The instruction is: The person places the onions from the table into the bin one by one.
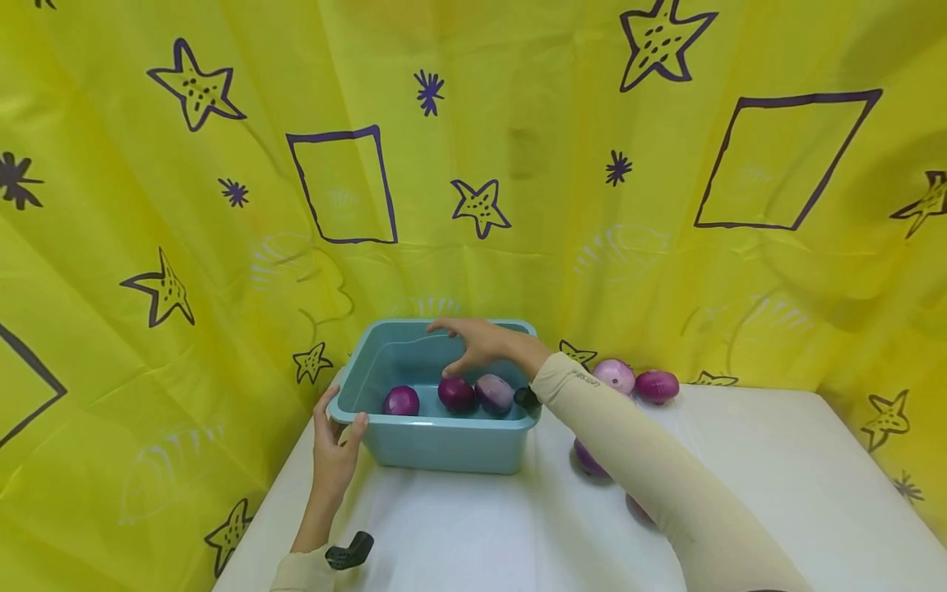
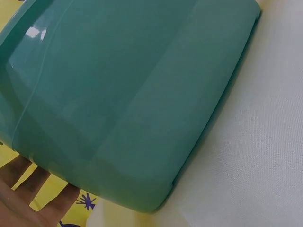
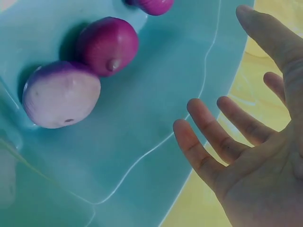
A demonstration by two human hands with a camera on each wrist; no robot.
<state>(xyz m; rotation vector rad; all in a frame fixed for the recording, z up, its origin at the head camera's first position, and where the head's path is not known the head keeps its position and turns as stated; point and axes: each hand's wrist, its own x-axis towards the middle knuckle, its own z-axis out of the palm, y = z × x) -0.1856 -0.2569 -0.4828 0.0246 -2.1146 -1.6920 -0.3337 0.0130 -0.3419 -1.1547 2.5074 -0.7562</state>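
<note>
Onions (image 1: 457, 396) in tub (image 1: 444, 448) | right hand (image 1: 479, 342) spread above | left hand (image 1: 334, 457) straight-fingered, touching tub

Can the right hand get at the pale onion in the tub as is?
Likely yes: the right hand is empty over the tub, nothing covers the pale onion; a darker onion sits against it.
</note>
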